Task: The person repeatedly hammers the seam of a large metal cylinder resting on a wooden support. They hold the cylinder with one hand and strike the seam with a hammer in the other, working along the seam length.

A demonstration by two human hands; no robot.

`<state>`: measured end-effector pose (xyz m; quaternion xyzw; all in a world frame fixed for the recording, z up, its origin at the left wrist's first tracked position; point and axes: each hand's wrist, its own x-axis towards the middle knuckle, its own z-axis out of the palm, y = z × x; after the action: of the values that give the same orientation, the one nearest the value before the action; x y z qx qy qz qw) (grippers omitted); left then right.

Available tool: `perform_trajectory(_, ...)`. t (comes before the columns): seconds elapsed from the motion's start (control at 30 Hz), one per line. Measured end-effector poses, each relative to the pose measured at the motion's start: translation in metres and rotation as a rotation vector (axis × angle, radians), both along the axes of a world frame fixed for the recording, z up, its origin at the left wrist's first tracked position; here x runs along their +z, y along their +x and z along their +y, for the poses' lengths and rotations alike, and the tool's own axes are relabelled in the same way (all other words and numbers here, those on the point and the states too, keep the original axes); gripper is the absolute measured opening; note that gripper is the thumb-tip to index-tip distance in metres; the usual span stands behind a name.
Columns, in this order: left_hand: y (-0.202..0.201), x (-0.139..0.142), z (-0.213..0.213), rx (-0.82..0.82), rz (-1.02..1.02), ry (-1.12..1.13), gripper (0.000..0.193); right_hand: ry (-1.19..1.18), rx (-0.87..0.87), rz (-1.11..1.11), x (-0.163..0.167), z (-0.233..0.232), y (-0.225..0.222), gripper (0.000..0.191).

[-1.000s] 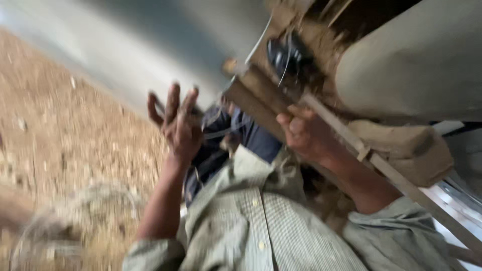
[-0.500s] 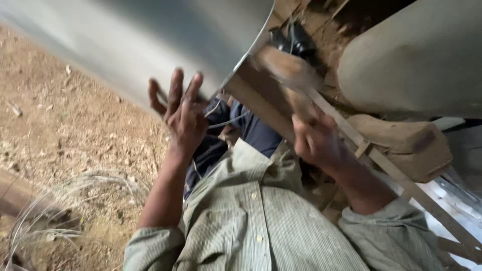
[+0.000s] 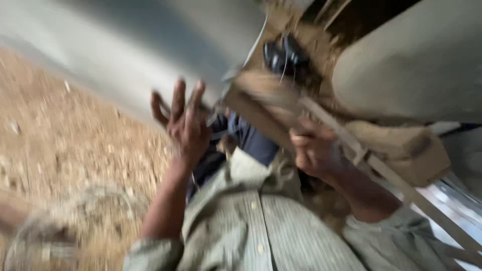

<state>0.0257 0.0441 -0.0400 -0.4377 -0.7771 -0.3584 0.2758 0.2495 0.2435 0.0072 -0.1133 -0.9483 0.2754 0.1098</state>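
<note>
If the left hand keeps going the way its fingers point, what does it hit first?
Probably the grey metal sheet: the left hand is open, fingers spread and pointing up at its lower edge. The picture is blurred, so the depth between them is unclear.

Whole view motion-blurred. Right hand (image 3: 314, 150) smeared, grip on the wooden slat (image 3: 351, 145) can't be made out. Wire coil (image 3: 65, 226) at 8 o'clock just a haze, cut by frame edge.
</note>
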Motion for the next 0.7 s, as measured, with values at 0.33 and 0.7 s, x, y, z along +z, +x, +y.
perform_trajectory(0.33, 0.006, 0.014, -0.004, -0.014, -0.108, -0.114, 0.036, -0.253, -0.092, 0.302, 0.023, -0.003, 0.002, 0.023)
perform_trajectory(0.7, 0.004, 0.002, -0.002, 0.008, -0.082, -0.029, 0.043, 0.169, 0.064, 0.097, 0.002, 0.005, 0.006, 0.023)
